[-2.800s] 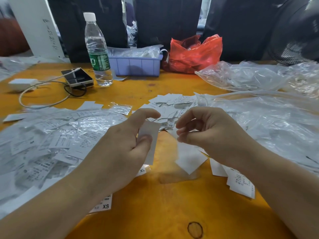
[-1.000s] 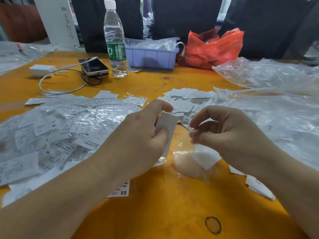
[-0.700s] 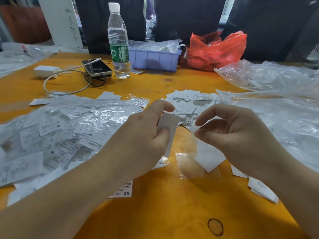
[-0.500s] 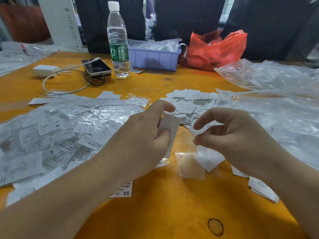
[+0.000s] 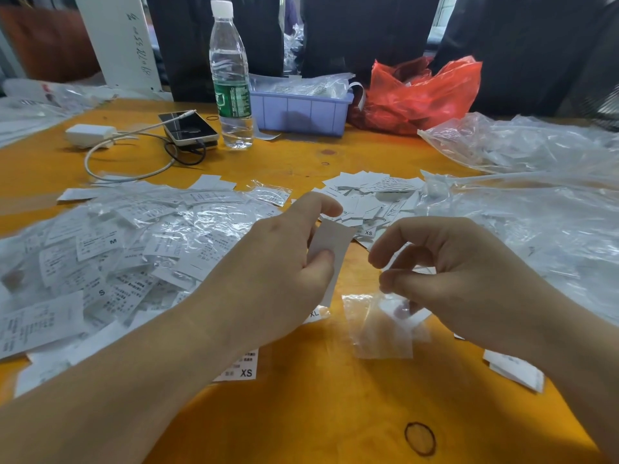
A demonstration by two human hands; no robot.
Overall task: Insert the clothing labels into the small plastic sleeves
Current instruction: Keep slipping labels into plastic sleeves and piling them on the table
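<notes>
The left hand (image 5: 281, 262) pinches a blank white clothing label (image 5: 330, 249) between thumb and fingers, its long axis running upright. Just to its right, the right hand (image 5: 462, 276) pinches the top of a clear plastic sleeve (image 5: 378, 326), which hangs down toward the orange table (image 5: 318, 413). The sleeve's mouth sits near the label's lower end, so I'd guess the label must swing over and slide downward.

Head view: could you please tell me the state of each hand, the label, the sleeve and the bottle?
Left hand: pinches white label, upright.
Right hand: pinches clear plastic sleeve, hanging, label not yet inside.
Water bottle: upright, capped.
</notes>
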